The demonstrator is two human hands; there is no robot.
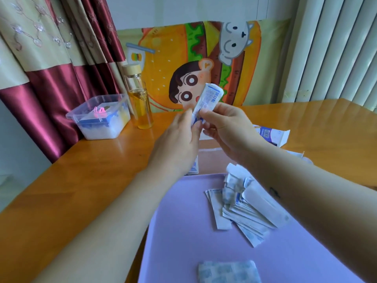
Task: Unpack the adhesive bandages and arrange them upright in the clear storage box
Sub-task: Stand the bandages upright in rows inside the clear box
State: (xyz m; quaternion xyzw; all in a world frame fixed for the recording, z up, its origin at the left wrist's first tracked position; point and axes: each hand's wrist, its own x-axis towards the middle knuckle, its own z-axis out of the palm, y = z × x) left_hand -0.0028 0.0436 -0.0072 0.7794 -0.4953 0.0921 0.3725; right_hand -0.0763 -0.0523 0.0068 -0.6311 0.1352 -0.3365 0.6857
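We hold a small stack of bandages (210, 99) up above the worktop (81, 170). The left hand (179, 139) and right hand (226, 129) have their fingers (211, 115) clamped on its lower end, likely squaring the edges. The loose pile (244, 203) lies on the purple mat (183, 231).

A single view, worn on the person's head, looks forward and down across the tabletop (81, 170). The lens is wide, so the tabletop's edges bow toward the frame's sides. Both forearms enter from the bottom edge. The left hand (179, 139) and right hand (226, 127) meet close to the camera, near centre. Beyond them the view reaches the far wall, with a curtain (51, 68) at left.
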